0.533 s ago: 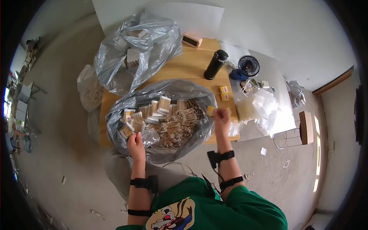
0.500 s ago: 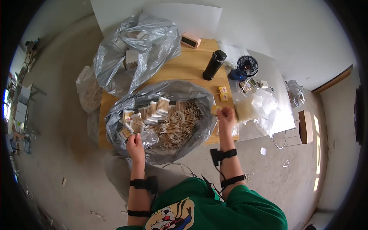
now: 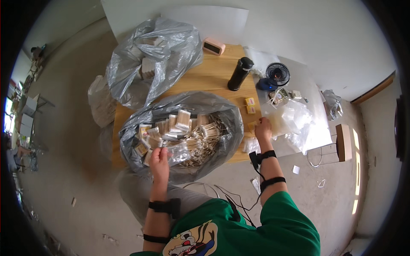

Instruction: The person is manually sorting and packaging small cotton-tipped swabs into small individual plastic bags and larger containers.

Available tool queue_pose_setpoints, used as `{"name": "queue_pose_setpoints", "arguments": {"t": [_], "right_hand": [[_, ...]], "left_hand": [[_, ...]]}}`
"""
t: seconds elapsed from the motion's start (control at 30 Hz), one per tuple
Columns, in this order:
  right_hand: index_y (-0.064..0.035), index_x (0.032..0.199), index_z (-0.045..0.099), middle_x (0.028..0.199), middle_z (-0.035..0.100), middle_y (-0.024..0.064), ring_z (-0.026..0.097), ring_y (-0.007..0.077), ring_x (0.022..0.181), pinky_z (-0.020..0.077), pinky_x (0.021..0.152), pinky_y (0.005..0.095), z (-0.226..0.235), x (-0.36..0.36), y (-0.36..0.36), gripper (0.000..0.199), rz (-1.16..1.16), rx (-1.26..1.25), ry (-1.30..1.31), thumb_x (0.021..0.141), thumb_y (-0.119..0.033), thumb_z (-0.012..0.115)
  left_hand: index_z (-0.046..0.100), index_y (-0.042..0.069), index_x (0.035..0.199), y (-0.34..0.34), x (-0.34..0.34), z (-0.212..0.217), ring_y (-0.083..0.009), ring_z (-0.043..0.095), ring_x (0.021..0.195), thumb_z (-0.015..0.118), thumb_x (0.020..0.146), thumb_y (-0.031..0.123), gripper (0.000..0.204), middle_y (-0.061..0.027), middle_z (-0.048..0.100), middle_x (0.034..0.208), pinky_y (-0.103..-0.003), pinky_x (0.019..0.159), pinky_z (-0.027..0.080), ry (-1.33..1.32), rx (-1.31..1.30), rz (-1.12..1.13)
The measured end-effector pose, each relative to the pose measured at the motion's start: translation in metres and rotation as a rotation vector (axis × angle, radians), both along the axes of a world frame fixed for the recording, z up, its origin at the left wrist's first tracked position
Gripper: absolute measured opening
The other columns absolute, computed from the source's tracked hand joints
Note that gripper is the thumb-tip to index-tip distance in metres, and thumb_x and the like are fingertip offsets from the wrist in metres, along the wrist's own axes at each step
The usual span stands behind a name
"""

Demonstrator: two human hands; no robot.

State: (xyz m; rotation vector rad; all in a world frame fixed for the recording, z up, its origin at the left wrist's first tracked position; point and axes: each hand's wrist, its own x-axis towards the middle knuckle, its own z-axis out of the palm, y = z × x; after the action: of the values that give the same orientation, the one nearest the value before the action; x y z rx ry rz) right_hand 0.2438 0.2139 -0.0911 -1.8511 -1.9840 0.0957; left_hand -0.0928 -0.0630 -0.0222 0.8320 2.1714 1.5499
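Observation:
A grey plastic bag (image 3: 232,111) lies wide open on the table, filled with loose cotton swabs (image 3: 198,143) and several bundled packs of swabs (image 3: 183,120). Over its near left part, my left hand (image 3: 159,164) is closed in a pinch on a clear plastic bag (image 3: 178,153). To the right of the grey bag, my right hand (image 3: 264,128) has its fingers closed on a small yellow packet (image 3: 253,126), low over the tabletop and partly hidden by the fingers. Two yellow-and-white packets (image 3: 250,106) lie just beyond it.
A second grey bag (image 3: 171,47) of swab packs stands at the far left of the wooden table (image 3: 213,70). Behind are a pink clock (image 3: 214,46) and black flask (image 3: 240,73). A fan (image 3: 277,74) and clear plastic bags (image 3: 294,117) occupy the white surface at right.
My right hand has moved right with the yellow packet, away from the grey bag's rim and over the table. My left hand has shifted slightly right, beside the clear bag.

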Motion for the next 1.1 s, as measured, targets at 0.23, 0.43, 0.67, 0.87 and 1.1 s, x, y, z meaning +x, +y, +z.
{"name": "queue_pose_setpoints", "arguments": {"t": [0.23,0.43,0.67,0.87,1.1], "right_hand": [[-0.0053,0.11,0.051,0.088,0.058,0.003,0.055,0.011,0.079,0.0468,0.068,0.027,0.05,-0.07,-0.11,0.028,0.478,-0.385,1.079,0.086,-0.01,0.065],[-0.0054,0.116,0.044,0.081,0.058,0.0036,0.058,0.012,0.069,0.0472,0.06,0.0232,0.075,-0.074,-0.166,0.032,0.416,-0.801,1.242,0.087,0.0,0.058],[-0.0047,0.091,0.057,0.08,0.056,0.0111,0.056,0.0275,0.071,0.0457,0.064,0.0361,0.092,0.017,-0.119,0.016,-0.031,0.229,0.446,0.076,0.002,0.058],[-0.0057,0.094,0.058,0.092,0.056,0.012,0.053,0.031,0.093,0.0431,0.081,0.0415,0.039,0.017,-0.112,0.025,0.301,0.221,-0.051,0.069,-0.003,0.059],[-0.0039,0.114,0.053,0.118,0.05,0.0193,0.043,0.0362,0.119,0.0335,0.1,0.0466,0.001,-0.011,-0.131,0.042,0.274,0.06,-0.003,0.077,-0.017,0.065]], "left_hand": [[0.059,0.002,0.082,0.029,0.04,0.015,-0.0076,0.052,0.059,0.055,0.094,0.016,0.018,-0.0023,0.064,0.068,-0.024,0.057,0.041,-0.257,0.074,-0.235],[0.058,0.002,0.087,0.043,0.081,0.019,-0.0117,0.056,0.059,0.058,0.091,0.014,0.012,-0.0044,0.062,0.065,-0.025,0.058,0.043,-0.116,0.04,-0.419],[0.059,0.006,0.102,0.041,0.071,-0.012,-0.027,0.058,0.097,0.066,0.082,0.012,0.023,-0.0113,0.059,0.109,-0.039,0.08,0.046,0.465,-0.071,-0.53],[0.05,0.015,0.131,0.062,0.085,-0.029,-0.0346,0.029,0.133,0.072,0.076,0.025,0.06,-0.0105,0.028,0.147,-0.054,0.108,0.024,0.772,-0.156,-0.678],[0.048,0.019,0.133,0.036,0.049,-0.044,-0.0332,0.027,0.134,0.07,0.079,0.021,0.058,-0.0062,0.027,0.148,-0.052,0.11,0.022,0.772,-0.324,-0.741]]}}
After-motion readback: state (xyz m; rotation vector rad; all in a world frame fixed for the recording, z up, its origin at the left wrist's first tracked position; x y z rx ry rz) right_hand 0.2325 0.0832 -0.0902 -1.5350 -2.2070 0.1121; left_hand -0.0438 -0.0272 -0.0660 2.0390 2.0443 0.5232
